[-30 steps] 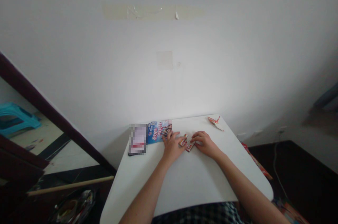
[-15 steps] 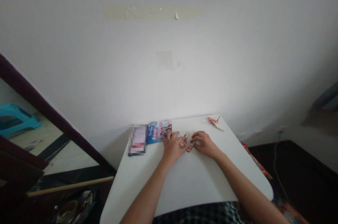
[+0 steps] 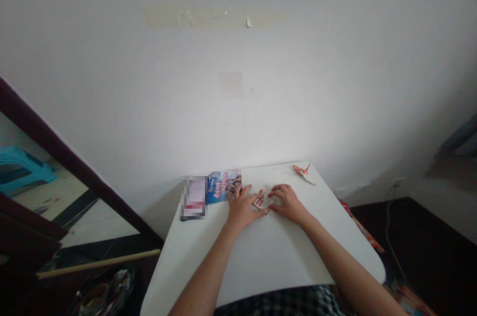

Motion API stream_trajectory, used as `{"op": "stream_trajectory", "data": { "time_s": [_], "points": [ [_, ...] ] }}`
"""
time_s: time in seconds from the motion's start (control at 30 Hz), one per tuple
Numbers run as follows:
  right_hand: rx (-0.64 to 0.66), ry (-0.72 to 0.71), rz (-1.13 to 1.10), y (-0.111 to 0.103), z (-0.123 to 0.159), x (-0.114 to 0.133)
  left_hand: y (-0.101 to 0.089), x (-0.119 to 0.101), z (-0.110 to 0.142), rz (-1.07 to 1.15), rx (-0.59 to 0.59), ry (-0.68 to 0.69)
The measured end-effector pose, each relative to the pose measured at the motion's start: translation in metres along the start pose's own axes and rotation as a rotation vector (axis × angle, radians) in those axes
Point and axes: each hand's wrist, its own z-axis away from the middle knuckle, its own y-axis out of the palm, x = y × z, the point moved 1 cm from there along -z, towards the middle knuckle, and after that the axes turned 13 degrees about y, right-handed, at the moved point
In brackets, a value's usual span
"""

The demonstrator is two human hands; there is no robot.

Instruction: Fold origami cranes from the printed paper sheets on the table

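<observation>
Blue leaflet [image 3: 223, 186] and origami crane [image 3: 303, 174] beyond the hands [image 3: 242, 209]

A dark plaid garment [image 3: 283, 303] sits at the lap below bare forearms [image 3: 206, 266].

Small folded red-white paper pc [image 3: 264, 202], flat on white table [image 3: 268, 251], btwn left hand [image 3: 243, 208] & right hand [image 3: 290, 204]
</observation>
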Motion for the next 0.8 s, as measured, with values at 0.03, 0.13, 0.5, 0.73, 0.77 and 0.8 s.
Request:
{"op": "stream_trajectory", "data": {
  "time_s": [0.03, 0.13, 0.5, 0.73, 0.77, 0.8],
  "points": [
    [0.004, 0.005, 0.003, 0.0, 0.0, 0.0, 0.0, -0.001, 0.0, -0.006, 0.005, -0.002],
    [0.016, 0.016, 0.007, -0.001, 0.0, 0.001, -0.001, -0.003, 0.0, -0.028, 0.017, -0.015],
    [-0.005, 0.006, 0.037, 0.004, -0.001, -0.001, -0.01, -0.004, -0.007, -0.057, 0.11, -0.053],
    [0.031, 0.041, 0.108, 0.001, 0.001, 0.007, -0.005, 0.003, -0.011, -0.045, 0.128, -0.054],
    [0.035, 0.046, 0.126, 0.0, 0.002, 0.008, -0.004, 0.004, -0.011, -0.04, 0.132, -0.057],
    [0.039, 0.049, 0.144, 0.0, 0.002, 0.009, -0.004, 0.005, -0.011, -0.035, 0.137, -0.057]
  ]
}}
